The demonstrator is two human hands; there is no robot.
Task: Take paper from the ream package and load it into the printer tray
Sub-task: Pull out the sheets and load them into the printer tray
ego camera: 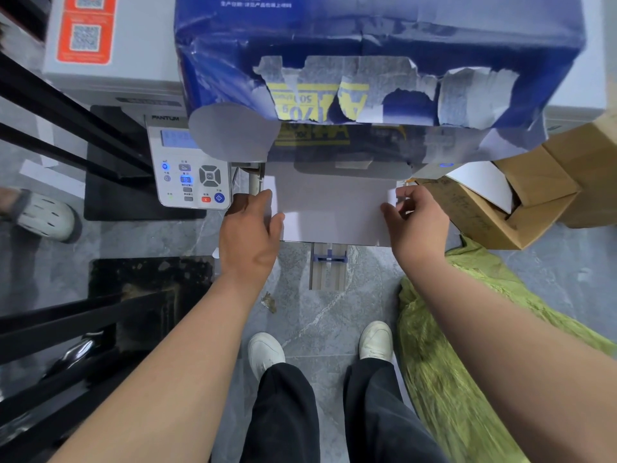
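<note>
A blue ream package with a torn front lies on top of the white printer. Below it a stack of white paper lies flat at the printer's open tray, its near edge sticking out toward me. My left hand grips the stack's left edge, thumb on top. My right hand holds the right edge with fingers curled around it. A grey tray extension with a blue paper stop juts out under the stack's near edge.
The printer's control panel sits left of the paper. Open cardboard boxes stand at the right, green fabric below them. Black metal bars cross the left side. Another person's shoe shows at far left. My white shoes stand on grey floor.
</note>
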